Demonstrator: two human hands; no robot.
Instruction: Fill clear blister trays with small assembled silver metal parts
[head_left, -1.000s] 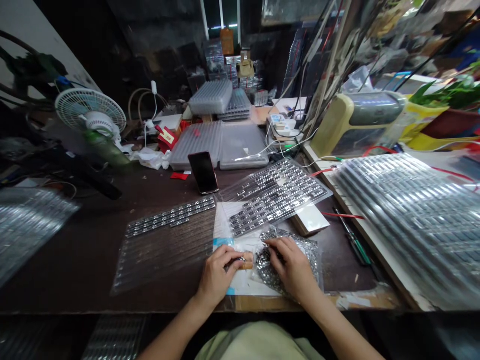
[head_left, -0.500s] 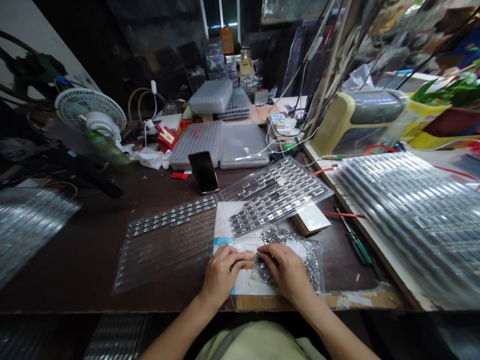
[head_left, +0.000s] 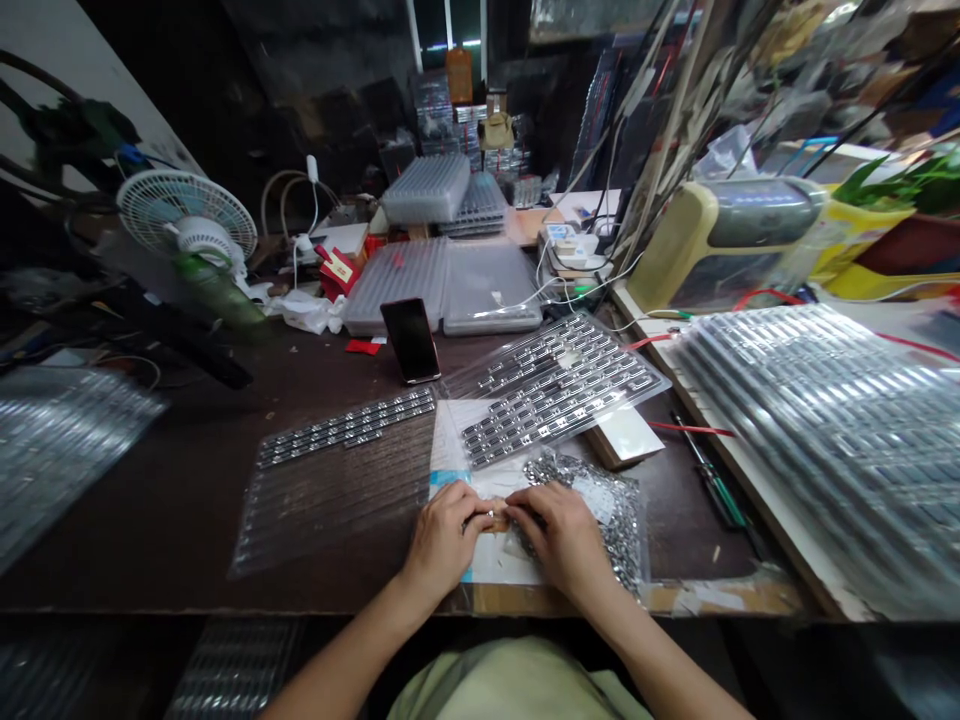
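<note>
My left hand point(head_left: 442, 535) is closed in a pinch, with a small shiny metal part point(head_left: 491, 514) at its fingertips. Under those fingers lies a small tan block point(head_left: 496, 522). My right hand point(head_left: 561, 530) is also pinched, its fingertips at the block's right end; whatever they hold is too small to make out. Beneath and beside the right hand is a clear plastic bag of small metal parts point(head_left: 622, 530). Both hands are over a white sheet point(head_left: 487, 570). Left of them lies a clear ribbed tray point(head_left: 330, 520), its upper rows filled with metal pieces.
A second clear tray with metal pieces point(head_left: 555, 400) rests partly on a white-topped box point(head_left: 630, 440). A phone point(head_left: 411, 340) stands behind. At right are a green-handled screwdriver point(head_left: 727, 500) and stacked trays point(head_left: 832, 430). A fan point(head_left: 187, 215) stands at far left.
My right hand has moved left from the bag, bringing its fingertips up to the tan block and close to my left fingers. My left hand stays nearly in place.
</note>
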